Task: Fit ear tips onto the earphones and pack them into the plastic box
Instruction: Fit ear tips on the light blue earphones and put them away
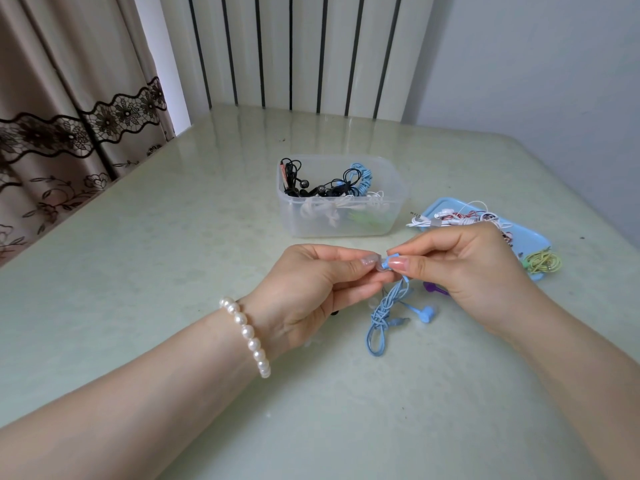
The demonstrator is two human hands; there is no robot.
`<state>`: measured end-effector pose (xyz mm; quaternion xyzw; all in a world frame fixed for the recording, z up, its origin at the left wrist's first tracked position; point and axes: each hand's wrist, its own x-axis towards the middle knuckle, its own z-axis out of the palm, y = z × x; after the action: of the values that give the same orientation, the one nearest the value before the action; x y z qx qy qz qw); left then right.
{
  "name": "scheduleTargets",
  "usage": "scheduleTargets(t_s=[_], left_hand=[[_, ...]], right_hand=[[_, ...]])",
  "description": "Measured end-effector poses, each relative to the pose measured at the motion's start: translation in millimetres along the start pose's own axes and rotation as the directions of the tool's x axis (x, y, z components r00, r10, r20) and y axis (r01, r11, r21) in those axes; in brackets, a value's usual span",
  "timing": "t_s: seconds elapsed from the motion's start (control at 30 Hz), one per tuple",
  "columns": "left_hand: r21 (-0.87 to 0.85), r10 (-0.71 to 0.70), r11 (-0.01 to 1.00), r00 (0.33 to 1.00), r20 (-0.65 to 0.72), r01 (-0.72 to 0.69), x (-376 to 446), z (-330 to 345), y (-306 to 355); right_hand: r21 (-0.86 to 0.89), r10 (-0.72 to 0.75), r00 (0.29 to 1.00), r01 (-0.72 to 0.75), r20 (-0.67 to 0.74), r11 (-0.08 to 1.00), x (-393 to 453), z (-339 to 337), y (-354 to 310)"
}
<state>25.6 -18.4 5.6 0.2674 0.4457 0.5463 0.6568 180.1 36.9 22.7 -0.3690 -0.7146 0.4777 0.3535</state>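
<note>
My right hand (464, 265) pinches one bud of the light blue earphones (381, 317) between thumb and forefinger. Their bundled cable hangs down to the table, and the second bud (427, 312) lies beside it. My left hand (311, 292) pinches a small clear ear tip (380, 266) and holds it against that bud. The clear plastic box (341, 223) stands behind my hands, holding black, white, blue and green earphones in a tangle.
A light blue tray (530, 233) at the right carries white-and-red earphones (450, 216) and a coiled yellow-green pair (542, 263). A purple piece (434, 288) lies under my right hand. Curtain at the left, striped panel and wall behind the pale green table (173, 237).
</note>
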Motion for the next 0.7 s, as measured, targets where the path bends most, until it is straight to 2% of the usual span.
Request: scheduleTargets(t_s=[0.7], left_hand=[[-0.004,-0.005,1.0,0.999,-0.039,0.005,-2.2,1.8,0.3]], right_hand=[[-0.069,0.03,0.998,-0.033,-0.052,0.997,-1.4,3.6,-1.3]])
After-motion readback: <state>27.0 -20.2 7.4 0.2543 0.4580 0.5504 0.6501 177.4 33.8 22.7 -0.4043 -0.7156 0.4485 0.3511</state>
